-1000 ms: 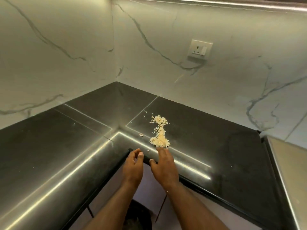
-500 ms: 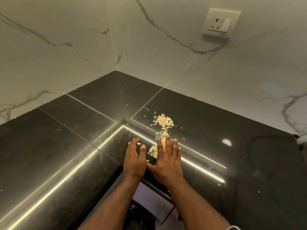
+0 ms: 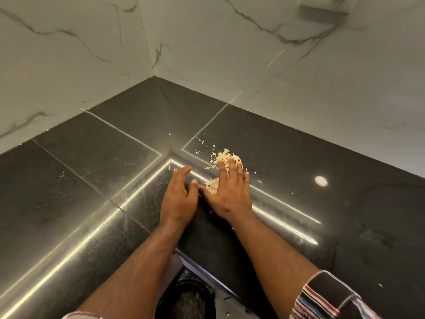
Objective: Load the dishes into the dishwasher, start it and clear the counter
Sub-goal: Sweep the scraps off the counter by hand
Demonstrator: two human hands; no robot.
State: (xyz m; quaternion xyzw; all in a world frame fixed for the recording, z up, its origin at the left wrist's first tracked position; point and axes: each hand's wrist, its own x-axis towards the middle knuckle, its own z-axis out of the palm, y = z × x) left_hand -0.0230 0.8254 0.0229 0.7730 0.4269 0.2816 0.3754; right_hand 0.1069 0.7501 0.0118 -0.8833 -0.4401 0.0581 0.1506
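Note:
A small heap of pale food scraps [image 3: 222, 158] lies on the dark stone counter [image 3: 103, 171] in the inner corner. My right hand [image 3: 227, 192] lies flat on the scraps with straight fingers, and part of the heap shows under its thumb side. My left hand [image 3: 178, 194] lies just left of it, on edge, fingers straight and together, thumb close to the right thumb. Neither hand holds anything.
White marble walls [image 3: 253, 72] close the corner behind the counter. A wall socket [image 3: 324, 3] sits at the top right. Below the counter's inner edge, between my arms, stands a dark round bin [image 3: 186, 300]. Loose crumbs [image 3: 200, 141] are scattered beyond the heap.
Both hands have slid forward from the counter's edge onto the counter. The right hand now covers the near part of the scraps, and the view has come closer.

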